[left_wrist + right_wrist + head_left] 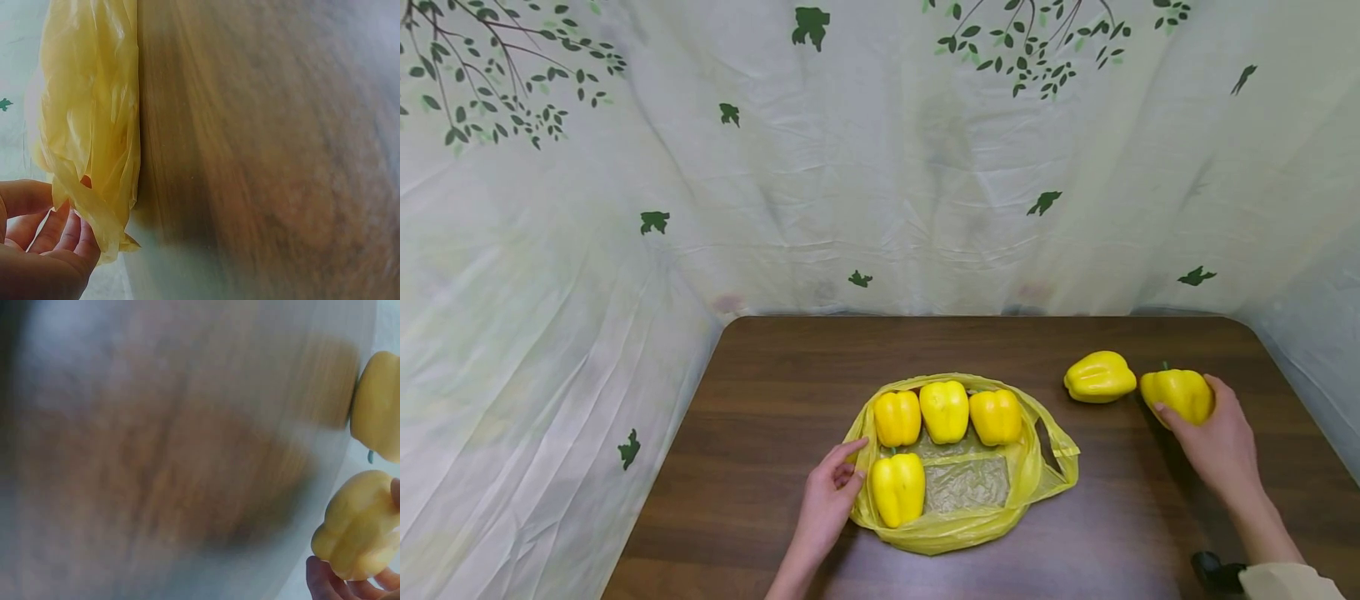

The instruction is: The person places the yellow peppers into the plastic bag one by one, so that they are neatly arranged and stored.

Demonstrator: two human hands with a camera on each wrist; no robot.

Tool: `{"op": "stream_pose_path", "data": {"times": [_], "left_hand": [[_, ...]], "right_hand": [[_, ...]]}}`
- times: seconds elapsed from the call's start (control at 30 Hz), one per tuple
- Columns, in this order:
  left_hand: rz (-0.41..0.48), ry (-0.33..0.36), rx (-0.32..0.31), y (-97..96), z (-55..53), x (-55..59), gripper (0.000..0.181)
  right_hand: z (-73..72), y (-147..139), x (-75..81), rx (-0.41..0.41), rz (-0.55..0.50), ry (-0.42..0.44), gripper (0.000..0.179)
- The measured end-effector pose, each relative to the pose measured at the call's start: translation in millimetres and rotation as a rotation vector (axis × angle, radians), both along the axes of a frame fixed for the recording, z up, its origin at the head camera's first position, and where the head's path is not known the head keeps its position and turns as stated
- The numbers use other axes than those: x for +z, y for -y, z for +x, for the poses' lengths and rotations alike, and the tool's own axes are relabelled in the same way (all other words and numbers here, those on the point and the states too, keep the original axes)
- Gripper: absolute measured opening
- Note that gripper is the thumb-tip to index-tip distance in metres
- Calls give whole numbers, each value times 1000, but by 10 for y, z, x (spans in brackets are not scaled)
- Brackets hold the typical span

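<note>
A yellow plastic bag (951,532) lies spread with its mouth up on the table, holding several yellow bell peppers (899,490). At its left edge, my left hand (826,500) pinches the thin plastic; the left wrist view shows the bag's rim (94,206) between thumb and fingers (55,228). To the right of the bag, my right hand (1221,442) grips a yellow bell pepper (1178,395) with its green stem pointing away. In the right wrist view, fingers (325,581) curl round that pepper (357,519). Another yellow pepper (1099,377) lies on its side just left of it.
The dark brown wooden table (760,433) has rounded far corners. A pale curtain (880,183) printed with leaves and branches hangs behind it and at the sides. Near my right sleeve (1288,581) is a black object (1217,573), part of it out of view.
</note>
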State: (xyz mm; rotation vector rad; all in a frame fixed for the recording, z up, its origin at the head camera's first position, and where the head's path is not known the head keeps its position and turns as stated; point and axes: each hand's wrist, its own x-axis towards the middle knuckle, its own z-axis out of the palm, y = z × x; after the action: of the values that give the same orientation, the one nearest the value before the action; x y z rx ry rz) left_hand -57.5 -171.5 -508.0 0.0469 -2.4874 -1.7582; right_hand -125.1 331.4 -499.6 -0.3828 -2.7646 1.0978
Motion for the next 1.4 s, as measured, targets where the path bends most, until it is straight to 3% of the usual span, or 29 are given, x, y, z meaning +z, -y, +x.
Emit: {"op": "stream_pose_path", "data": {"times": [0.63, 1.4], "left_hand": [[1, 2, 0, -7, 5, 8, 43], [1, -12, 2, -8, 16, 17, 44]], "right_hand": [[231, 119, -2, -96, -77, -10, 89], [410, 386, 18, -117, -192, -12, 87]]}}
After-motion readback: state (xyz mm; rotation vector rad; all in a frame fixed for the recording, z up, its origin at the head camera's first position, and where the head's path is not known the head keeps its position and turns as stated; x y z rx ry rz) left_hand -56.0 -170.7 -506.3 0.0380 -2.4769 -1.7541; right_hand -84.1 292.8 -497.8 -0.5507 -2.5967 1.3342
